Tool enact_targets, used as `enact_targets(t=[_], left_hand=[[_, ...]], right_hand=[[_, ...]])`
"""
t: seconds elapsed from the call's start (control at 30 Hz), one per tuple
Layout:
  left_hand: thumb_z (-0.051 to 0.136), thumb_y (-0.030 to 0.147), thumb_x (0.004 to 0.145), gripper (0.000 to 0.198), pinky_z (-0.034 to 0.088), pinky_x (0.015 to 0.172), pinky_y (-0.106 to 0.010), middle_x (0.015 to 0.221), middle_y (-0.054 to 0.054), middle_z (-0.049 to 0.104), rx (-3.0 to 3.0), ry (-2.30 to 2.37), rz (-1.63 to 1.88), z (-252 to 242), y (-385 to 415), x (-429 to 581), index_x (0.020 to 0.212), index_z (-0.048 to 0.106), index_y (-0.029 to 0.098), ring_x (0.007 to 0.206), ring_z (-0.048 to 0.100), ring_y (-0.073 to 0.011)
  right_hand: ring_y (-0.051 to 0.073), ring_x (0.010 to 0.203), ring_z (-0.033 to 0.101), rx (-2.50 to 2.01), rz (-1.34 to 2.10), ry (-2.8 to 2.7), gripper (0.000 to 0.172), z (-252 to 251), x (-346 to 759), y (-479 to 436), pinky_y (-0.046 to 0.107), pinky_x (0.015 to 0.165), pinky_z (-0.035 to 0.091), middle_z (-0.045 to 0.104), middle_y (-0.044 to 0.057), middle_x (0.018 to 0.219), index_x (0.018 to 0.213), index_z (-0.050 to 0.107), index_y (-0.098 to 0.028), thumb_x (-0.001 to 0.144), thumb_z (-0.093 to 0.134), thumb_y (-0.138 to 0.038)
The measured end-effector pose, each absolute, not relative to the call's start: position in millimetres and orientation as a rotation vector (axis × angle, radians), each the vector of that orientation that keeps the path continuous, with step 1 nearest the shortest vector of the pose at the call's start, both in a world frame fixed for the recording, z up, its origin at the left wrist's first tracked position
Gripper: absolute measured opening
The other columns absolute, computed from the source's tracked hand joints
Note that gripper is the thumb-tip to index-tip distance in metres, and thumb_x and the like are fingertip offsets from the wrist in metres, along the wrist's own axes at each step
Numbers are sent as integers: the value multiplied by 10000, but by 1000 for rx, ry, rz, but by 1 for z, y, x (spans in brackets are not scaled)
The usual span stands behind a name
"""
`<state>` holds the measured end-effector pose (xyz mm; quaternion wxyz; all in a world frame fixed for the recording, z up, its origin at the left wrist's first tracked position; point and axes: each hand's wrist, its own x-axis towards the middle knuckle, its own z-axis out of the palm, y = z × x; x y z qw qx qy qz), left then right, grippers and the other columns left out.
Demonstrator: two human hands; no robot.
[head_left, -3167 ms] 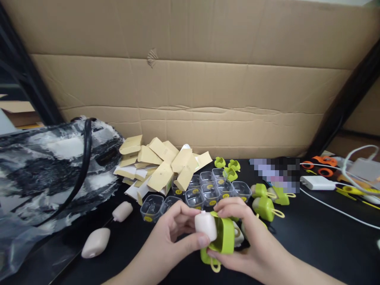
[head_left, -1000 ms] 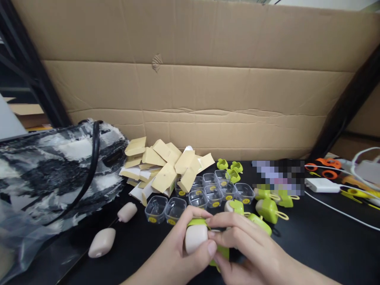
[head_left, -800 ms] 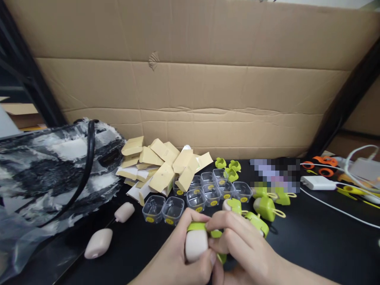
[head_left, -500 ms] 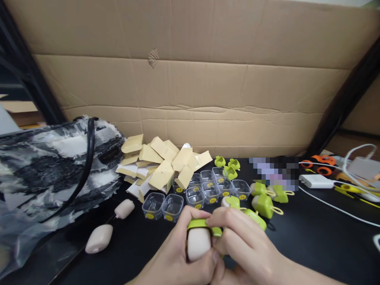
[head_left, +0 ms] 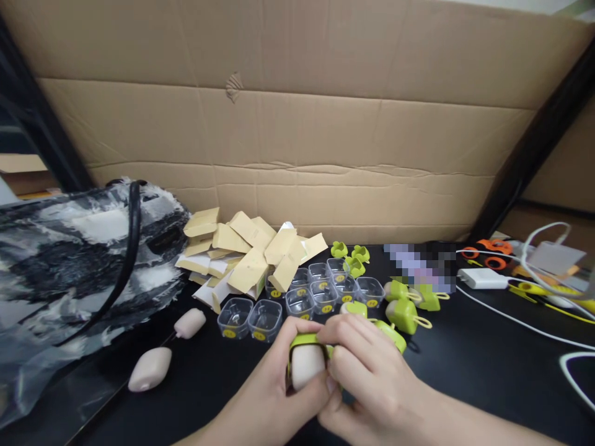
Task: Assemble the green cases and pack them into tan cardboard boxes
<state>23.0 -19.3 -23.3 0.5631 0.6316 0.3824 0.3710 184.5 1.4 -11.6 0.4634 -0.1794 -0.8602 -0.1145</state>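
A pale, rounded block [head_left: 307,368] sits partly inside a soft green cover [head_left: 304,339], close in front of me. My left hand [head_left: 279,387] is closed around both, its thumb pressed along the block's lower front. Fingers of my right hand [head_left: 374,375] are closed on the cover's right edge, and they hide that side. Just beyond my right hand lie several pale blocks in green covers [head_left: 402,316], some with a cream loop. Two bare pale blocks [head_left: 149,370] rest on the table to the left.
Several clear square cups [head_left: 265,320] with yellow stickers stand beyond my hands. Behind them are folded tan cartons [head_left: 251,271] and loose green covers [head_left: 354,267]. A fuzzy black-and-white bag [head_left: 88,248] fills the left. A white charger [head_left: 483,279], cables and orange-handled tools lie right.
The view has shifted slightly, so most things appear a little farther left. Less of the green cover shows at the block's right side. Both hands keep hold of the covered block.
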Motion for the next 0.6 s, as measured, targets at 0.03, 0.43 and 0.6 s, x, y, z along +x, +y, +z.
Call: enact_targets(t=[0.03,0.43,0.6], left_hand=[[642,376,845,301,414,604,-206,796,38,518,1476,910,875,-22,-20,23,1064,487,239,680,455,-124],[632,323,836,320,450,733,-278,897,15,568,1464,942,890,-24,-16,21,1104,479,238,806,520,-161],[710,313,741,501,439,621,-232,813,47,511,1432,992,931,-20,-9,12,1133,405,245,714,505,-133]], right_hand=[[174,584,511,-435,-281,-2106,151,-12,185,2,295,514,426,632,91,672,627,440,-194,674,466,-53],[169,656,603,-491,-78,-2079,151,-16,187,1,273,537,454,642,64,793,723,444,-202,695,481,-59],[187,876,643,-534,178,-2105,290,-13,200,7,313,734,531,660,68,976,957,536,-183,689,542,-72]])
